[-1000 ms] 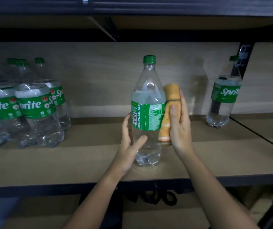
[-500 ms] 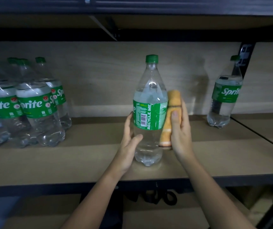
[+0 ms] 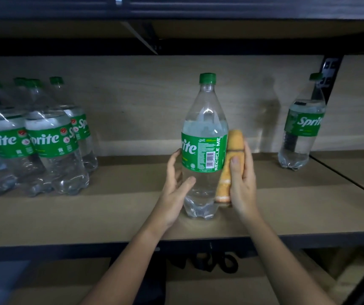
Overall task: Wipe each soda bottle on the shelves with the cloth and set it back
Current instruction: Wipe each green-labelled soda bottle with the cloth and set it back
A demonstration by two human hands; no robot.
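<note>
At shelf centre, the soda bottle (image 3: 204,137) stands upright on the shelf board (image 3: 119,212). My left hand (image 3: 174,190) cups its lower body, fingers loosely curved; my right hand (image 3: 241,183) pinches the folded cloth (image 3: 229,164) against its 3 o'clock side. Step: wiping while rotating. Next: continue turning, then release. Since half a second ago, the label has rotated; barcode now faces me. More bottles (image 3: 44,137) wait at 9 o'clock.
</note>
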